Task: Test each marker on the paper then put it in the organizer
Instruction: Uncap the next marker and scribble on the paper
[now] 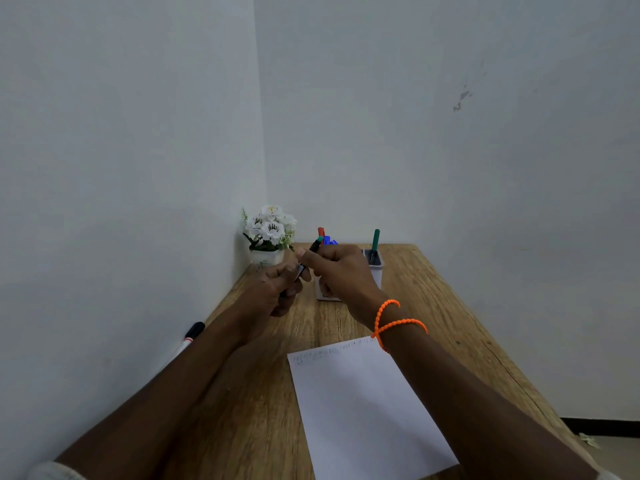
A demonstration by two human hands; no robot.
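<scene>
Where the bench (263, 403) meets the wall along its left edge, I see a black-capped marker (189, 337) lying by itself, well apart from both hands. At the far left corner stands a small pot of white flowers (270, 233). Just in front of it my left hand (273, 292) is raised above the bench, fingers curled round the lower end of a dark marker (313, 249). My right hand (341, 271) meets it from the other side, thumb and fingers pinching the upper part, so the marker slants up between the two hands with its teal tip pointing toward the far edge. Whether a cap is on or off, I cannot tell. Behind the right hand, near the far edge, sits the white organizer (377, 271); red and blue markers (325, 235) stand in its left part and a green marker (375, 239) in its right compartment. Two orange bead bracelets (394, 322) circle my right wrist. Toward the near right, the paper (363, 410) lies flat, faint scribbles along its far edge.
</scene>
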